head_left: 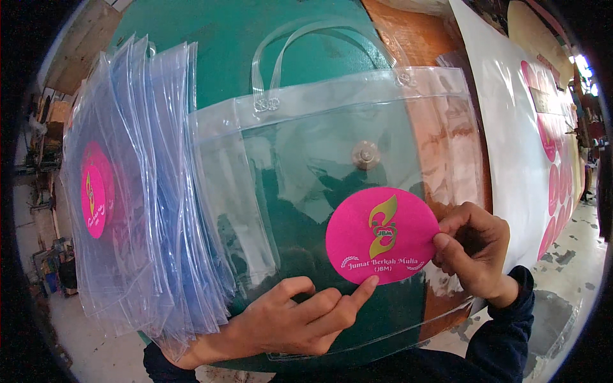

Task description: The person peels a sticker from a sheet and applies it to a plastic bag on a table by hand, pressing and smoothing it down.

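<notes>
Sticker, round, pink, pinched in grip of right hand, lower edge touched by unclenched left hand; apparently being positioned on clear bag; smoothing probably needed next.

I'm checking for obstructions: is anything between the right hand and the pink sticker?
Nothing visible: the right hand pinches the pink sticker at its right edge, while the left hand is at its lower edge.

Bare left hand, bare right hand, dark navy sleeves, dark garment
</notes>
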Demonstrator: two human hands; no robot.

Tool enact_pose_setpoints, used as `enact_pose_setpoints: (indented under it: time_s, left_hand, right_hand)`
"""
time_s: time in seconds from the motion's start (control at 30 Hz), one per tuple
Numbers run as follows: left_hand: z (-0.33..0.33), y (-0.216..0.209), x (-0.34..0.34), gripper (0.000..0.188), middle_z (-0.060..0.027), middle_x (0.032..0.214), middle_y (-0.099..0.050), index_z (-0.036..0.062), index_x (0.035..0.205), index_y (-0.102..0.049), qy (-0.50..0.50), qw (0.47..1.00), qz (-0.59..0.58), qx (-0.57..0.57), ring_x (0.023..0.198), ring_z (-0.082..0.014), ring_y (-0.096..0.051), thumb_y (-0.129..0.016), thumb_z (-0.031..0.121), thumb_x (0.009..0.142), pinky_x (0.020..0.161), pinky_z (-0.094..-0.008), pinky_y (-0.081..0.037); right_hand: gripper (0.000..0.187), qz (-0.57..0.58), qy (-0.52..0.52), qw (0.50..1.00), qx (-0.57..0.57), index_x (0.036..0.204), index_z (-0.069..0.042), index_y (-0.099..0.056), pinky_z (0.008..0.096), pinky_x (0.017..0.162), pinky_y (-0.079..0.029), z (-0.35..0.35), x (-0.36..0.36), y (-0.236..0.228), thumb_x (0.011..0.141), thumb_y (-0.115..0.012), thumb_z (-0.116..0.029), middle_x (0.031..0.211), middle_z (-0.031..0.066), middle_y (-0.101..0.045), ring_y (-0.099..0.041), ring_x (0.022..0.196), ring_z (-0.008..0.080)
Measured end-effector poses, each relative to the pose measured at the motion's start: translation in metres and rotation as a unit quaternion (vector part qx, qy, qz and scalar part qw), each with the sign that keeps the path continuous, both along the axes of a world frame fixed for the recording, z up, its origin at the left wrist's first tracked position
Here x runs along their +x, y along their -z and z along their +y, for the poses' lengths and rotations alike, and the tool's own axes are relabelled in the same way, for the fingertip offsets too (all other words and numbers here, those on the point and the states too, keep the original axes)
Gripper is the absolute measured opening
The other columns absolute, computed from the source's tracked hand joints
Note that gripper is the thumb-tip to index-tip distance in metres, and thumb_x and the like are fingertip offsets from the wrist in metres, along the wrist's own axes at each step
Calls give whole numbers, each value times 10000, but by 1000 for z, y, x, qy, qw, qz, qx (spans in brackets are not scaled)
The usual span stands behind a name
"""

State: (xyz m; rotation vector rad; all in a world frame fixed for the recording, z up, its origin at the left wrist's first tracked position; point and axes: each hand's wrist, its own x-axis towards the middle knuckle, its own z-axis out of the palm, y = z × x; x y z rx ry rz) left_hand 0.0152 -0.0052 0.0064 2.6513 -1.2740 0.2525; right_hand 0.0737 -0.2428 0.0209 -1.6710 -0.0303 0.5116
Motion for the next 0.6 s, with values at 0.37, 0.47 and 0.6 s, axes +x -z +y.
enact_pose_setpoints:
  time_s: [0.37,0.47,0.6]
  left_hand:
    - [3,4,-2,478,27,771,-262,207,1032,-678,19,997,5,-72,754,-74,-365,-583,129,571,680,-246,-341]
    - [5,-3,-11,329,39,858,-374,145,1109,-624,-47,997,49,-39,796,-61,-398,-514,89,804,704,-244,-356]
    - [5,0,-7,313,41,880,-393,139,1096,-632,-39,997,44,-49,799,-64,-399,-514,95,809,710,-251,-355]
  right_hand:
    - [46,0,5,1000,15,824,21,-573,164,482,-361,-1,0,3,810,-605,-8,675,10,-578,-492,572,20]
    - [45,9,2,1000,10,824,20,-570,161,486,-365,-1,0,2,810,-604,-7,683,9,-581,-496,579,18]
    - [42,1,9,1000,17,819,21,-571,159,478,-363,1,1,1,811,-602,-6,669,7,-578,-496,571,15]
